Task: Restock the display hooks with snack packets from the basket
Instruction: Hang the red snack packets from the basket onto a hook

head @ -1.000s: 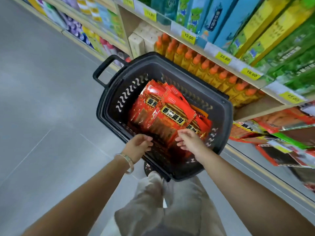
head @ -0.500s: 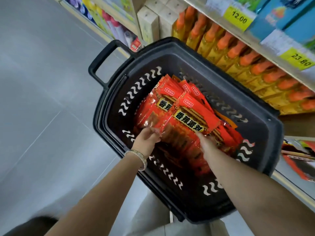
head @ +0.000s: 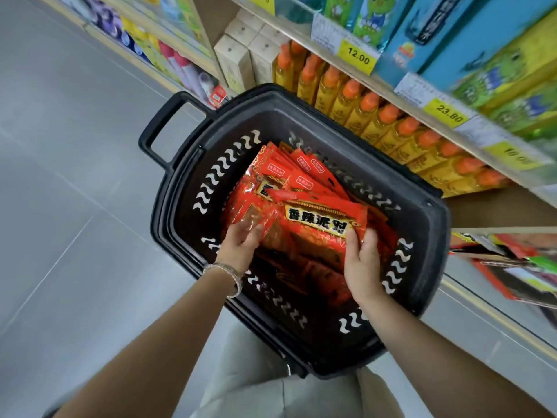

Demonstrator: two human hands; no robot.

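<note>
A black plastic basket [head: 434, 224] stands on the floor in front of me, its handle at the upper left. Inside lies a fanned stack of red snack packets [head: 304, 188] with yellow labels. My left hand [head: 241, 245] is inside the basket, fingers curled over the lower left edge of a packet. My right hand [head: 361, 260] grips the lower right edge of the top packet [head: 319, 218], thumb on its front. Both hands hold packets low in the basket. No display hooks are plainly visible.
Shelves run along the right: yellow bottles with orange caps [head: 376, 116], beige boxes [head: 238, 55], blue and green boxes [head: 452, 34] above, yellow price tags [head: 357, 57]. Flat red packets [head: 512, 260] lie on a lower shelf at right. Grey tiled floor [head: 60, 206] spreads left.
The view has drawn closer to the basket and tilted. Both hands went from the near rim deeper in and now grip packets; the top packet has shifted toward the right.
</note>
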